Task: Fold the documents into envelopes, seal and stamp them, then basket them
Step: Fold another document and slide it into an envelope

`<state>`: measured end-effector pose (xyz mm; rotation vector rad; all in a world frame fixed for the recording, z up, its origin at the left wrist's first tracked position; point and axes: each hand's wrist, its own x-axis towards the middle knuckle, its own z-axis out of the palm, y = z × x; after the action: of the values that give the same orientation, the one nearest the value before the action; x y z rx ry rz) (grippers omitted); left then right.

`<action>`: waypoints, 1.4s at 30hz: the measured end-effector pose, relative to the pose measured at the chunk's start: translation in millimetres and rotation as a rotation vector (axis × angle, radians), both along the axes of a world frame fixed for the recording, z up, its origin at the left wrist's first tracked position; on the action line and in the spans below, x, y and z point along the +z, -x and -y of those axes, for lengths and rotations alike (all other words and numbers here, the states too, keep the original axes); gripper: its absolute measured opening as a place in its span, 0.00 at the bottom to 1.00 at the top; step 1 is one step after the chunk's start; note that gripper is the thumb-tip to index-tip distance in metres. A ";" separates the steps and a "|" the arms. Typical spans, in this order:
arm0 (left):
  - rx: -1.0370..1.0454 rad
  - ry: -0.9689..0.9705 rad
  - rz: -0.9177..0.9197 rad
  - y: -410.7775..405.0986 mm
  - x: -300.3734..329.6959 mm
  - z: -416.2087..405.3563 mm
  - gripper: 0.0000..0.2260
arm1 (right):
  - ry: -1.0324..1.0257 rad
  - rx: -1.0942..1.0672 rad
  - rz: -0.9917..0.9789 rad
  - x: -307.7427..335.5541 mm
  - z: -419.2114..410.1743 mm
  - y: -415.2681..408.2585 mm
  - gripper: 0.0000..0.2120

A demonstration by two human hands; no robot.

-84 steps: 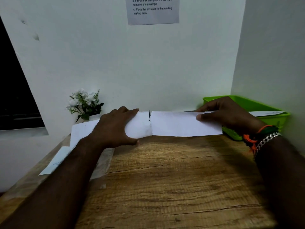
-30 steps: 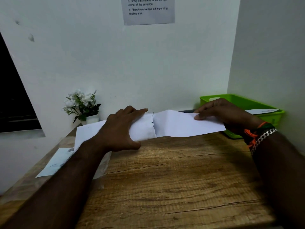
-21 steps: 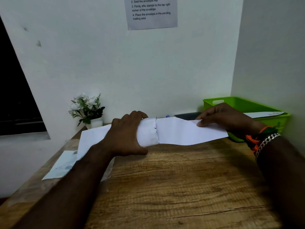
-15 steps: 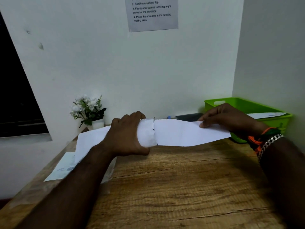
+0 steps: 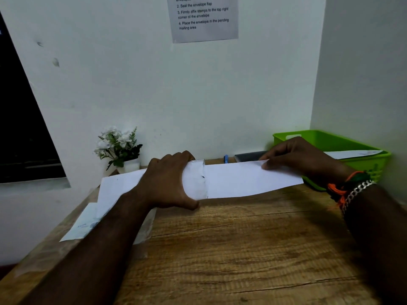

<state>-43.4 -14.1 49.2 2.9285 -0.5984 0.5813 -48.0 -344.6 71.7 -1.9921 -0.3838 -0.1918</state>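
Near the tabletop's far edge our left hand (image 5: 169,181) grips the envelope (image 5: 196,180) while our right hand (image 5: 295,159) pinches the thin, floppy folded document (image 5: 246,179), best held by its edges.

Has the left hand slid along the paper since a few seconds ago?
Cannot tell: the left hand grips the envelope as before, and any small slide against the flowerpot is masked by camera movement.

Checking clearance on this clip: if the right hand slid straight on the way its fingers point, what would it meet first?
The right hand points left along the folded document it pinches. Going straight on, it would likely first meet the envelope mouth, then the left hand gripping it. Depth is unclear.
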 end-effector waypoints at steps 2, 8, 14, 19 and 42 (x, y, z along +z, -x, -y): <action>0.005 0.006 -0.002 0.6 0.1 -0.1 0.39 | -0.020 -0.009 0.005 -0.1 0.2 0.2 0.04; 0.012 -0.039 0.005 2.3 -1.4 4.1 0.40 | -0.055 -0.015 0.014 -0.2 -3.5 1.0 0.05; -0.007 -0.041 0.015 0.9 -3.9 7.1 0.41 | -0.108 -0.017 -0.008 0.2 -5.9 0.8 0.07; 0.001 -0.023 0.024 -0.4 -4.8 6.9 0.40 | -0.170 -0.010 -0.002 1.0 0.6 -0.7 0.07; -0.071 0.045 -0.021 7.1 1.6 3.5 0.38 | -0.219 0.017 -0.048 4.2 1.1 -0.6 0.07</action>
<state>-50.5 -17.6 50.8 2.8544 -0.6746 0.5478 -47.4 -345.7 75.9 -1.7737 -0.3343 -0.1679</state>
